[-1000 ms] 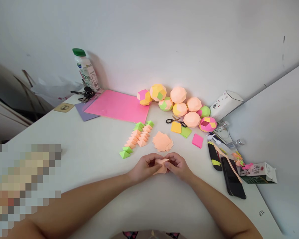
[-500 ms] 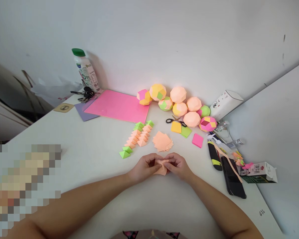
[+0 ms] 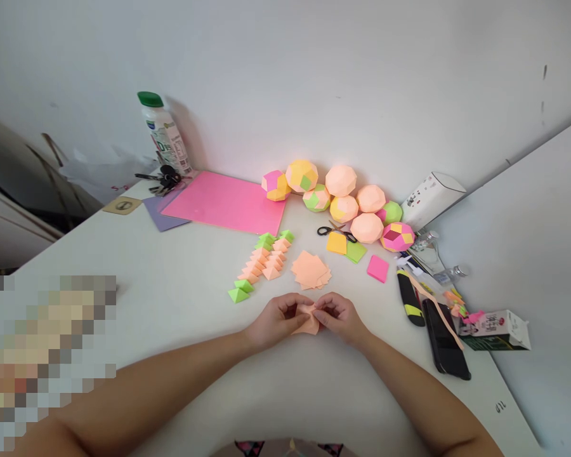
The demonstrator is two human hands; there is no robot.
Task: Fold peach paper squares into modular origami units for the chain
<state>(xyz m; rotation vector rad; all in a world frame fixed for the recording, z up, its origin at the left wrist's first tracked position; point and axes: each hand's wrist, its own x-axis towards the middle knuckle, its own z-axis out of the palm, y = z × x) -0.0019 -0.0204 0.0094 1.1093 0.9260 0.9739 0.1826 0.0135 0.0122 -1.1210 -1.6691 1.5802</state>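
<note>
Between my two hands is a peach square of paper, partly folded and partly hidden by the fingers. My left hand pinches its left side, thumb on top. On the right side, my right hand pinches it near the upper corner. Just beyond the hands lies a loose fanned stack of peach paper squares. To its left, folded peach paper pieces and green ones stand in two overlapping rows.
Faceted paper balls line the wall. Scissors lie before them, near yellow, green and pink paper squares. At right are a utility knife, a phone and a carton. A pink sheet lies behind left.
My fingers have shifted very slightly on the peach paper, and my right thumb sits a little differently along the fold. The things on the table have not moved.
</note>
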